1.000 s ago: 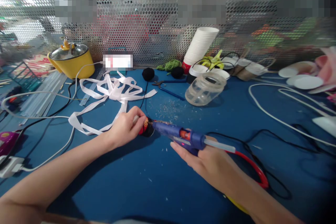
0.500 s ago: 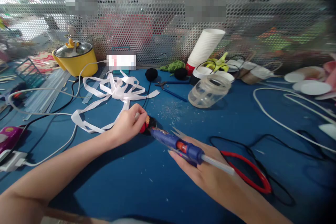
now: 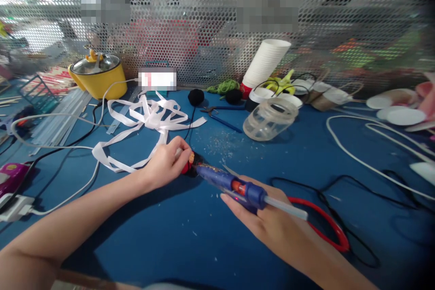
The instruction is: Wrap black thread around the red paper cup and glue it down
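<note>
Near the middle of the table, my left hand is closed, its fingertips pinching a small red and black piece with a tan spot on it. My right hand wraps round a blue hot glue gun, with a clear glue stick out of its back end. The gun's nozzle points left, close to the red and black piece; whether they touch is hidden. Thin pointed blades and red-handled scissors show on either side of my right hand; whether it grips them I cannot tell.
White ribbon lies tangled beyond my left hand. Behind are a black yarn ball, blue-handled pliers, a clear jar and stacked paper cups. A yellow pot and cables stand left. A perforated metal screen borders the back.
My right hand and the glue gun have shifted slightly right and down. My left hand has hardly moved and keeps its pinch on the red and black piece.
</note>
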A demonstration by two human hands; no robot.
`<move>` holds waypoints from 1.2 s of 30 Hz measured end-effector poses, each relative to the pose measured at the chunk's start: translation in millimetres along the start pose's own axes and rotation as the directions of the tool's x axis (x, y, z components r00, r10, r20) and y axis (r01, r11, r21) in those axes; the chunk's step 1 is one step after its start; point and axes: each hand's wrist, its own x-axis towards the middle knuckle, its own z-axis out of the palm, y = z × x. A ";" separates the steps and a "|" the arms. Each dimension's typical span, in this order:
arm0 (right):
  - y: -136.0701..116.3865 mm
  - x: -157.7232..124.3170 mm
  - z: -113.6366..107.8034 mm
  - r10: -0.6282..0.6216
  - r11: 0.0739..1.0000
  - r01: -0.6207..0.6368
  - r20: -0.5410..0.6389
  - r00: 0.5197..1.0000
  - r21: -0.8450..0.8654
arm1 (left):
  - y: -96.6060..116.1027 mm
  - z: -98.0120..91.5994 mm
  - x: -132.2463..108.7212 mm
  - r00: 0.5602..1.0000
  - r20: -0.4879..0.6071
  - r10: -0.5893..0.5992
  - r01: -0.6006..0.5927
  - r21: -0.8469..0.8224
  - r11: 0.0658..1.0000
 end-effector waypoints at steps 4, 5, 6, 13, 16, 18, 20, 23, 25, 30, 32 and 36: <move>1.0 2.5 -5.6 0.085 0.996 -0.085 0.031 0.996 0.016 | -5.5 1.0 -2.2 0.991 0.014 0.133 -0.133 0.021 0.991; 2.3 2.4 -6.1 0.106 0.994 -0.106 0.039 0.994 0.014 | -7.0 1.3 -2.5 0.987 0.019 0.162 -0.162 0.016 0.987; 3.9 1.9 -6.2 0.123 0.992 -0.124 0.044 0.991 0.011 | -8.3 1.5 -2.8 0.982 0.024 0.188 -0.188 0.011 0.982; 14.0 -0.3 -2.6 0.195 0.973 -0.210 0.145 0.970 0.098 | -11.9 -0.4 -1.8 0.931 0.036 0.363 -0.364 0.044 0.930; 14.1 1.8 -2.1 0.279 0.934 -0.314 0.199 0.939 0.171 | -11.6 -1.6 -2.1 0.907 0.038 0.420 -0.421 0.035 0.906; 13.3 3.5 -1.8 0.331 0.902 -0.379 0.231 0.915 0.206 | -11.9 -2.0 -2.6 0.895 0.041 0.444 -0.445 0.044 0.894; 12.6 5.1 -1.3 0.361 0.875 -0.420 0.253 0.897 0.241 | -12.7 -1.9 -3.2 0.890 0.051 0.453 -0.456 0.057 0.888; 13.1 7.2 0.4 0.386 0.834 -0.460 0.276 0.880 0.303 | -13.8 -1.7 -3.7 0.892 0.069 0.447 -0.452 0.071 0.889; 14.2 7.9 1.6 0.398 0.815 -0.481 0.290 0.870 0.324 | -13.9 -1.5 -3.7 0.891 0.078 0.447 -0.452 0.075 0.889; 13.4 7.2 0.3 0.387 0.822 -0.477 0.308 0.869 0.312 | -13.9 -1.4 -2.9 0.874 0.052 0.483 -0.486 0.062 0.872; 11.3 6.1 -1.9 0.384 0.833 -0.464 0.289 0.877 0.302 | -14.6 -1.3 -2.7 0.882 0.039 0.470 -0.471 0.074 0.879; 7.4 4.0 -5.4 0.366 0.855 -0.431 0.251 0.896 0.288 | -15.8 -0.3 -3.2 0.929 0.019 0.370 -0.371 0.063 0.927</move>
